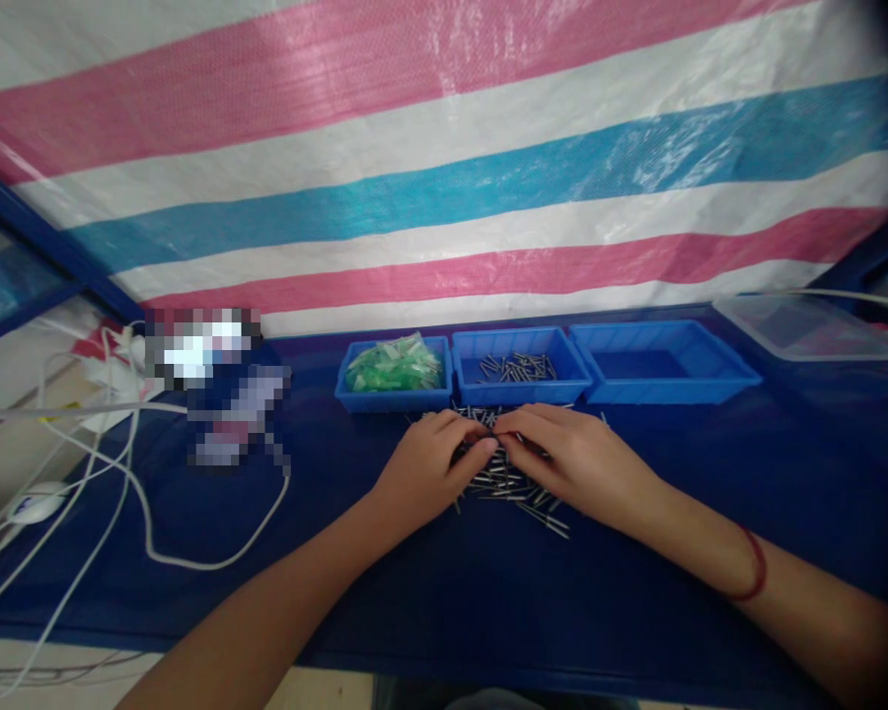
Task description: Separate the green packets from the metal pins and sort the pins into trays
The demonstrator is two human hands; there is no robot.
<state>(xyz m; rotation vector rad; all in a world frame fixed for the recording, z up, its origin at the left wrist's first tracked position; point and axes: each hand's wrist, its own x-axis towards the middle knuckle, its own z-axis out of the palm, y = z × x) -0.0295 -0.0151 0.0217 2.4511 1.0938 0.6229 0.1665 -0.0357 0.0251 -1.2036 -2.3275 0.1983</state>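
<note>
A loose pile of thin metal pins (504, 483), which look like blind rivets, lies on the blue table. Over the pile, my left hand (436, 459) and my right hand (562, 454) meet at the fingertips. Both are closed in a pinch, with a small dark bit between them that is too small to name. Right behind the hands stands a blue bin (522, 340) holding more such metal pins (522, 368). To its left, another blue bin (392, 399) contains green pieces in clear plastic bags (396, 365).
A third blue bin (658, 390) stands at the right of the row, beside a clear plastic lid (806, 330). White cables (192, 565) loop over the table's left side near blurred-out items (237, 414). A striped plastic sheet (444, 197) hangs behind the table (429, 611).
</note>
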